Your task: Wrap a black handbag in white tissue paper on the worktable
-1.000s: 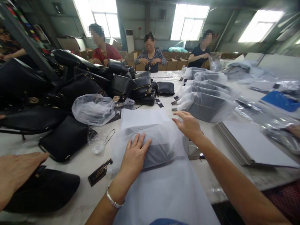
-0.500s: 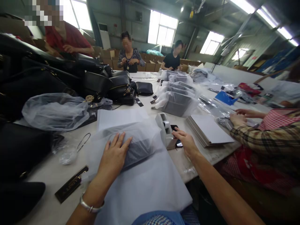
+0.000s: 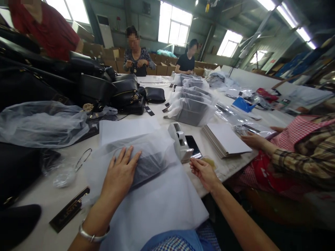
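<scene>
My left hand [image 3: 119,176] lies flat, fingers spread, on a dark bag wrapped in white tissue paper [image 3: 146,164] in front of me. My right hand [image 3: 202,170] is just right of the paper, near the table's front edge. Its thumb and fingers pinch a strip of clear tape [image 3: 196,156] drawn from the white tape dispenser [image 3: 180,141]. A phone [image 3: 193,144] lies beside the dispenser.
Black handbags [image 3: 104,90] are piled at left behind a clear plastic bag [image 3: 42,122]. Wrapped bags [image 3: 192,108] and a stack of white sheets [image 3: 225,139] sit to the right. A co-worker's hand [image 3: 252,139] rests at right; other people work at the far end.
My right hand went from reaching over the table to the tape dispenser, then drew back toward me with a strip of tape. The view swung to the right. My left hand stayed put.
</scene>
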`<state>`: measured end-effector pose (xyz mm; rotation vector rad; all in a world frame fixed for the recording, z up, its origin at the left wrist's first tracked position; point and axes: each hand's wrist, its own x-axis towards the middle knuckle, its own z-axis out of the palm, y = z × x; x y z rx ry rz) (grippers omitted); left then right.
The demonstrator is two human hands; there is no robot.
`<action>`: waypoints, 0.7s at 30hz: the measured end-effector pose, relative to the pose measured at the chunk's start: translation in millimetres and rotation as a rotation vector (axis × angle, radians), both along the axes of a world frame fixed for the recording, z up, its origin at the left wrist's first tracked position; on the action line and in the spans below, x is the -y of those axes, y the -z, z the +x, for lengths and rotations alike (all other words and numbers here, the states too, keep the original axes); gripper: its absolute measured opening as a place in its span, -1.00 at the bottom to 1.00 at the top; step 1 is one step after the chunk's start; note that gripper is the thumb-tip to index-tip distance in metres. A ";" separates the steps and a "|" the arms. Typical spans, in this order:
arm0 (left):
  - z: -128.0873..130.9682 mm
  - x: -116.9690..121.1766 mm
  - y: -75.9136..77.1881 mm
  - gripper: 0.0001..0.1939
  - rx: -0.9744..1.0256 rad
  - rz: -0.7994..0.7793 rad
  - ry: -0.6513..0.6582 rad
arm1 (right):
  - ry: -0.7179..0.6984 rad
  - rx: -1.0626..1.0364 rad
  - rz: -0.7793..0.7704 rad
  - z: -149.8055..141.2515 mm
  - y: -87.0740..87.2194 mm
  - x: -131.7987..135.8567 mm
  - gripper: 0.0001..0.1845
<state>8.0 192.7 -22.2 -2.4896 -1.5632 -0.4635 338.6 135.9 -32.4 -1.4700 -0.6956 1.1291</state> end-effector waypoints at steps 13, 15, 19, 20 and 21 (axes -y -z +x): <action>-0.7 1.3 -1.4 -0.52 0.017 -0.021 0.007 | -0.532 1.023 0.315 24.3 -83.0 -1.5 -0.79; -0.3 1.6 -2.3 -0.52 0.008 -0.028 0.001 | -0.727 1.155 0.454 13.5 -109.9 -21.3 -0.77; 1.4 1.6 -3.7 -0.50 -0.018 -0.027 -0.017 | -1.075 1.248 0.587 -23.6 -139.4 -83.8 -0.72; 1.8 1.6 -3.7 -0.50 -0.022 -0.026 -0.024 | -1.141 1.255 0.608 -35.1 -141.2 -102.0 -0.70; 2.2 1.6 -3.6 -0.49 -0.025 -0.027 -0.030 | -1.204 1.260 0.621 -47.0 -141.0 -120.4 -0.69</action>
